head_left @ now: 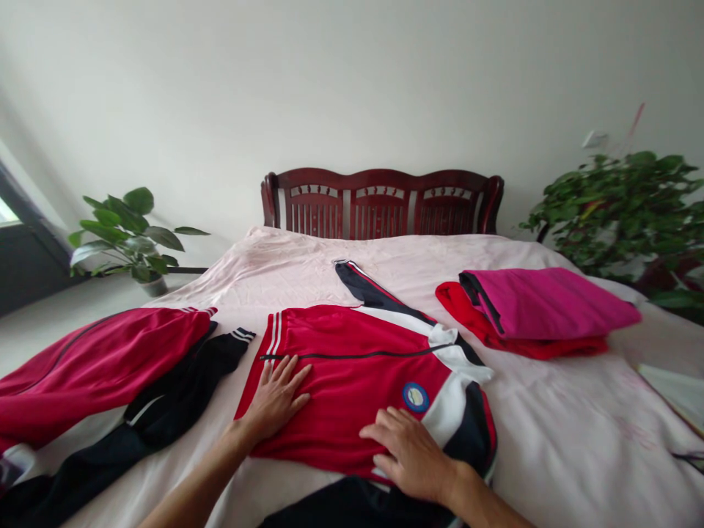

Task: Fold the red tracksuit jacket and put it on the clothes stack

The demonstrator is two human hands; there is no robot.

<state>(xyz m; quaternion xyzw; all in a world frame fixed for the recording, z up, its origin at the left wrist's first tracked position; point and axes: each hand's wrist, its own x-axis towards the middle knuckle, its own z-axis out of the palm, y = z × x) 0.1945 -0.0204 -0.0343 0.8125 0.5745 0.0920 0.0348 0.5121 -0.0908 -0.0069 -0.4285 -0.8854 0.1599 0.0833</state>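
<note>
A red zip jacket (352,374) with white and navy panels and a round blue badge lies spread on the pink bedsheet (550,425) in front of me. My left hand (275,400) rests flat and open on its lower left part, fingers spread. Near the badge, my right hand (412,455) lies palm-down on the jacket's front, fingers stretched out. One navy sleeve (368,290) reaches away toward the headboard. Neither hand grips any cloth.
A second red and navy jacket (99,374) lies crumpled at the left. Folded magenta and red clothes (539,308) are stacked at the right. Behind stands a dark wooden headboard (382,202). Potted plants stand at left (129,235) and right (621,209).
</note>
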